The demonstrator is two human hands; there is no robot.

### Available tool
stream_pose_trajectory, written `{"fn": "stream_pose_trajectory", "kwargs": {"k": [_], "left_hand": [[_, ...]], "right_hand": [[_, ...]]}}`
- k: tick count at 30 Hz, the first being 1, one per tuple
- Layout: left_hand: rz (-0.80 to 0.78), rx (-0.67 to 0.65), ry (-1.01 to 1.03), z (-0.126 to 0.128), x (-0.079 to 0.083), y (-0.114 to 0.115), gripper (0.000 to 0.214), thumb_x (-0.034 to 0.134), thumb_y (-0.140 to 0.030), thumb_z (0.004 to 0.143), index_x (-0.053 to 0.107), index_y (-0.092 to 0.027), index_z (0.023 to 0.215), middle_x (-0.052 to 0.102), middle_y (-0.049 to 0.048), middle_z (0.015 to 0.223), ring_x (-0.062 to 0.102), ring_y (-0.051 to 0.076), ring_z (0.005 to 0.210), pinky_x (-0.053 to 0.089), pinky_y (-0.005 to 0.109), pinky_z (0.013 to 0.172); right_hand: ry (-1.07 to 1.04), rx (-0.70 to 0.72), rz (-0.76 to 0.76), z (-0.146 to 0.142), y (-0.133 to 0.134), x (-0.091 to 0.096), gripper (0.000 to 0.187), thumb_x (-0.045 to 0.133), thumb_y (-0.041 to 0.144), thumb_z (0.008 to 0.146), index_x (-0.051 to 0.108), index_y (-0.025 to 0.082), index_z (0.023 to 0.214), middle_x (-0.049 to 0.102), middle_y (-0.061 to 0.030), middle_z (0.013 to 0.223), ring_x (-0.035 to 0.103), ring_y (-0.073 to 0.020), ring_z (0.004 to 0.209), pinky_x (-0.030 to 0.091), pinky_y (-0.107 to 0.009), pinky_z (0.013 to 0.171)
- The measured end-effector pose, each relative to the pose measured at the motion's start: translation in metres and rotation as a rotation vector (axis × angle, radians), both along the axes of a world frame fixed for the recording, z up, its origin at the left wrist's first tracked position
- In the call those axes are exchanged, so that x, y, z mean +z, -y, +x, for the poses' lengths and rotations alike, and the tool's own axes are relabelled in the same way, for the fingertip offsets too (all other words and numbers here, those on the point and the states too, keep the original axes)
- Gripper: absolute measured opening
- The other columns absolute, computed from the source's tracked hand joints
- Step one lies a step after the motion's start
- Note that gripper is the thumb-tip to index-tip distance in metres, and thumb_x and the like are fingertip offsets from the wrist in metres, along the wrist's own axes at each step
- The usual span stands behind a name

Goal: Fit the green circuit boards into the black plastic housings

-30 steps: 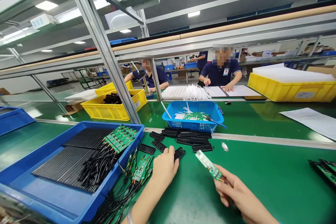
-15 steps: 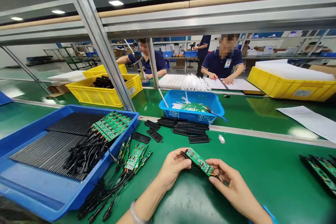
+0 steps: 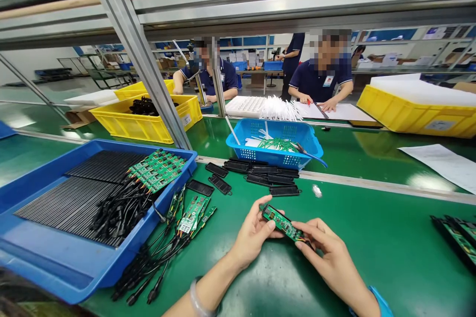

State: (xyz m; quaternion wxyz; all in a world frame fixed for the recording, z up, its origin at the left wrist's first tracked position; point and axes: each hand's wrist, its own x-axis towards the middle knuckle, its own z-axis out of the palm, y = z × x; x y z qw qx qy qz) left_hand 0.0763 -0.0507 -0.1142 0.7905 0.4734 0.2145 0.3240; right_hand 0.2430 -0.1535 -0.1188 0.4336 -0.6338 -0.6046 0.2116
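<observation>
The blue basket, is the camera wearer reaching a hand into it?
No, the left hand and right hand are both at the green circuit board, nearer the camera than the basket.

Circuit board [image 3: 281, 223] lowered, now in black case [image 3: 265, 207]

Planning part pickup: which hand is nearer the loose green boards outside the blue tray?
Left. The left hand is right of the loose green boards, apart from them; the right hand is farther right, at the wired end of the held board.

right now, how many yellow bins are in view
3: right bin, front left bin, and rear left bin just behind it. More may be hidden.
</observation>
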Motion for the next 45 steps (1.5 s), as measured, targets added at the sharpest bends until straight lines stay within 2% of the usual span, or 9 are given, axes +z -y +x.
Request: {"fn": "stream_pose_trajectory", "kwargs": {"k": [6,11,15,18,23,28,31,33,45], "left_hand": [[-0.003,0.056,-0.006,0.008,-0.007,0.006,0.078,0.074,-0.032,0.071,0.027,-0.022,0.132,0.066,0.007,0.097,0.062,0.018,0.092,0.045,0.034,0.088],[-0.009,0.141,-0.03,0.013,-0.01,0.009,0.092,0.073,-0.029,0.071,0.011,-0.02,0.138,0.062,0.0016,0.088,0.061,0.015,0.084,0.046,0.031,0.084],[-0.017,0.14,-0.047,0.012,-0.006,0.012,0.095,0.072,-0.027,0.072,0.007,-0.02,0.141,0.059,-0.0024,0.082,0.059,0.012,0.072,0.048,0.026,0.072],[0.005,0.094,-0.08,0.012,-0.006,0.015,0.091,0.067,-0.026,0.076,0.005,-0.022,0.142,0.055,-0.0073,0.067,0.053,0.009,0.053,0.046,0.023,0.055],[-0.01,0.138,-0.07,0.015,-0.008,0.018,0.083,0.069,-0.024,0.074,0.016,-0.02,0.138,0.056,-0.0066,0.068,0.054,0.009,0.056,0.047,0.024,0.059],[-0.078,0.276,-0.082,0.015,0.0,0.016,0.078,0.073,-0.025,0.071,0.026,-0.022,0.133,0.062,-0.0033,0.076,0.061,0.012,0.066,0.05,0.025,0.066],[-0.085,0.321,-0.075,0.012,0.003,0.013,0.071,0.073,-0.028,0.072,0.031,-0.022,0.129,0.067,0.0024,0.086,0.065,0.015,0.075,0.053,0.029,0.07],[-0.069,0.308,-0.064,0.011,0.004,0.013,0.068,0.072,-0.029,0.073,0.032,-0.023,0.128,0.067,0.0028,0.088,0.066,0.017,0.079,0.053,0.029,0.07],[-0.02,0.24,-0.015,0.011,0.004,0.015,0.065,0.073,-0.027,0.073,0.034,-0.025,0.125,0.067,0.0024,0.089,0.069,0.023,0.088,0.055,0.03,0.07]], "right_hand": [[0.017,-0.004,0.057,-0.01,0.001,-0.005,0.022,0.056,0.027,0.086,0.062,0.025,0.107,0.055,-0.0019,0.077,0.055,-0.0156,0.064,0.048,-0.027,0.058],[-0.136,-0.054,-0.079,-0.016,-0.001,-0.01,0.026,0.063,0.032,0.081,0.056,0.022,0.103,0.054,-0.0014,0.081,0.056,-0.0147,0.065,0.05,-0.026,0.057],[-0.425,0.093,-0.28,-0.016,-0.007,-0.004,0.045,0.052,0.044,0.087,0.048,0.021,0.125,0.059,-0.0059,0.098,0.059,-0.0147,0.07,0.053,-0.028,0.06],[-0.56,0.237,-0.383,-0.018,-0.01,-0.001,0.046,0.044,0.047,0.091,0.051,0.017,0.125,0.065,-0.0049,0.084,0.061,-0.0164,0.071,0.052,-0.029,0.062],[-0.404,0.17,-0.371,-0.024,-0.01,-0.003,0.044,0.038,0.046,0.094,0.062,0.012,0.11,0.065,-0.0033,0.066,0.061,-0.0149,0.058,0.049,-0.027,0.057],[-0.145,0.131,-0.319,-0.02,-0.008,0.005,0.041,0.05,0.041,0.089,0.052,0.019,0.124,0.063,0.0011,0.067,0.058,-0.015,0.057,0.044,-0.024,0.052],[0.108,0.041,-0.207,-0.013,-0.004,0.006,0.022,0.056,0.04,0.086,0.063,0.019,0.09,0.057,0.0025,0.06,0.05,-0.0134,0.053,0.037,-0.024,0.051],[0.18,0.006,-0.128,-0.01,-0.002,0.004,0.032,0.051,0.042,0.09,0.058,0.019,0.069,0.053,0.0017,0.058,0.047,-0.0127,0.053,0.034,-0.024,0.051],[0.013,0.122,-0.072,-0.008,-0.002,0.004,0.045,0.04,0.04,0.096,0.062,0.018,0.063,0.059,0.0,0.055,0.053,-0.0116,0.052,0.039,-0.022,0.054]]}}
